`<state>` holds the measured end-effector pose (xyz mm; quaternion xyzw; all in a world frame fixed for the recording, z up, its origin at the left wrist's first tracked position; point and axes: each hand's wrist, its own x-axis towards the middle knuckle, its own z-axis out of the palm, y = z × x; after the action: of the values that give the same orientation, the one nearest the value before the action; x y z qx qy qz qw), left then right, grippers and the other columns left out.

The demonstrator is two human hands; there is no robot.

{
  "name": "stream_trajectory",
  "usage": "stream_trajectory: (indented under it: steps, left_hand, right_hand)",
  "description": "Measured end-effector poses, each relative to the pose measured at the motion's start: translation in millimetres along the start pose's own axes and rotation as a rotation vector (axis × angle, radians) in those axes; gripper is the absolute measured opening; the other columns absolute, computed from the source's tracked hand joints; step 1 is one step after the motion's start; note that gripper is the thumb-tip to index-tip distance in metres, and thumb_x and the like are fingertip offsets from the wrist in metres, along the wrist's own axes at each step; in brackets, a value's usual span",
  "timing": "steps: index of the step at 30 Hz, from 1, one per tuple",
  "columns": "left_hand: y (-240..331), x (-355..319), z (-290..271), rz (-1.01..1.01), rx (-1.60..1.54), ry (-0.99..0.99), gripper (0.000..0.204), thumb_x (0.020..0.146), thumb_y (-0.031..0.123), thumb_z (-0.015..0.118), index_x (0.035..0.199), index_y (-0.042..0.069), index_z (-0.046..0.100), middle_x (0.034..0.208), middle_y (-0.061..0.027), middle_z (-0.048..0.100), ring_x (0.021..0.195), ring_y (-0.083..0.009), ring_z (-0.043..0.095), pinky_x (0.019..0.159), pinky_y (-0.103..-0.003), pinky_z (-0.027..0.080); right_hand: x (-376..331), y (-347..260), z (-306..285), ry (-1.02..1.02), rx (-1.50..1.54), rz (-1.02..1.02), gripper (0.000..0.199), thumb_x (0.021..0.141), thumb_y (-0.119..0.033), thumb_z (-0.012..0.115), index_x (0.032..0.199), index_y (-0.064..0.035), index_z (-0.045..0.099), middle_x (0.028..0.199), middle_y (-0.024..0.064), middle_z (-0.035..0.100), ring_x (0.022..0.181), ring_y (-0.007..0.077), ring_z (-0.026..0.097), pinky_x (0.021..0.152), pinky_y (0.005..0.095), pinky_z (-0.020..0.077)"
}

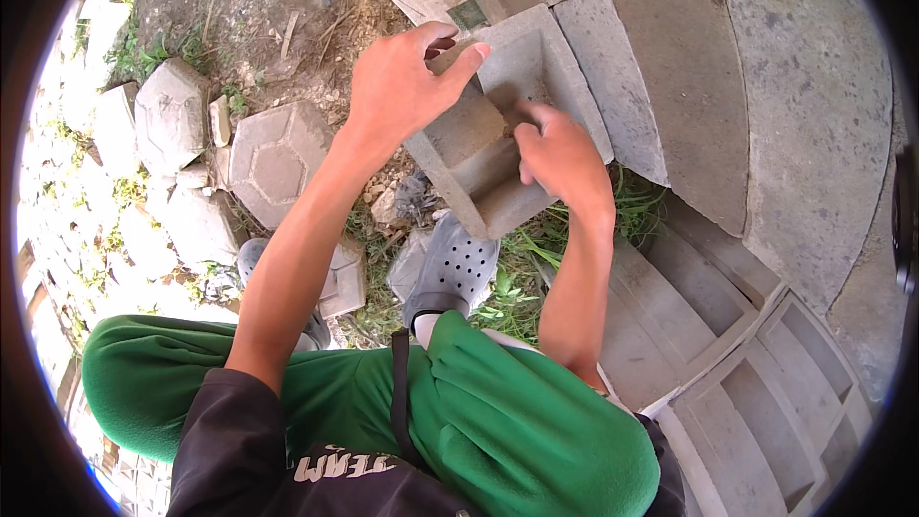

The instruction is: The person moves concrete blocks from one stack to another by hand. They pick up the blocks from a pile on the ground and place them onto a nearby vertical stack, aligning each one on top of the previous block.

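A square grey concrete vent block (574,77) with slanted inner slats sits tilted in front of me, against a row of concrete pieces. At its upper left rim my left hand (397,81) is curled, thumb and forefinger bent over the edge. My right hand (565,158) reaches into the block's hollow. Its fingers are drawn in, and the forefinger is slightly blurred against an inner slat. Whatever those fingers may hold is too small or hidden to make out.
Upright concrete slabs (680,96) stand in a curved row at the right. More vent blocks (766,402) lie at the lower right. Hexagonal pavers (278,158) and rubble cover the ground at the left. My grey clog (459,258) is just below the block, beside grass (637,211).
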<state>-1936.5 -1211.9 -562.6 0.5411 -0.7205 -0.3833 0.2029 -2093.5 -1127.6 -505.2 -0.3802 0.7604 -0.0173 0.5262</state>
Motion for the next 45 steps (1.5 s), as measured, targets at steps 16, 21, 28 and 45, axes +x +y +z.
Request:
stream_trajectory:
  steps: [16, 21, 28, 45]
  left_hand:
    - [-6, 0, 4, 0.069, -0.019, 0.103, 0.046, 0.077, 0.046, 0.067, 0.097, 0.004, 0.069, 0.081, -0.0168, 0.069, 0.072, -0.0304, 0.068, 0.067, -0.037, 0.053]
    - [3, 0, 0, -0.009, -0.015, -0.014, 0.047, 0.080, 0.042, 0.067, 0.103, 0.001, 0.067, 0.094, -0.0180, 0.069, 0.087, -0.0282, 0.068, 0.078, -0.034, 0.052]
    - [1, 0, 0, -0.024, -0.017, -0.016, 0.047, 0.080, 0.042, 0.067, 0.103, 0.001, 0.067, 0.094, -0.0182, 0.069, 0.089, -0.0283, 0.068, 0.078, -0.034, 0.052]
    - [7, 3, -1, -0.018, -0.031, -0.004, 0.044, 0.080, 0.038, 0.068, 0.103, 0.000, 0.067, 0.095, -0.0172, 0.069, 0.091, -0.0271, 0.067, 0.079, -0.033, 0.051]
  right_hand:
    - [4, 6, 7, 0.129, -0.112, -0.016, 0.044, 0.078, -0.017, 0.042, 0.111, 0.0075, 0.057, 0.060, 0.0156, 0.062, 0.065, 0.0312, 0.064, 0.075, 0.0415, 0.0486]
    - [7, 9, 5, 0.253, -0.283, -0.029, 0.041, 0.078, -0.018, 0.042, 0.105, 0.0065, 0.059, 0.068, 0.0146, 0.064, 0.069, 0.0312, 0.064, 0.079, 0.0420, 0.0475]
    - [4, 3, -1, 0.100, -0.195, -0.028, 0.042, 0.079, -0.020, 0.043, 0.108, 0.0058, 0.058, 0.072, 0.0171, 0.066, 0.076, 0.0344, 0.064, 0.079, 0.0436, 0.0477]
    - [-4, -1, -8, -0.172, 0.024, 0.009, 0.054, 0.078, -0.022, 0.043, 0.122, 0.0088, 0.049, 0.058, 0.0132, 0.061, 0.048, 0.0242, 0.059, 0.055, 0.0372, 0.0488]
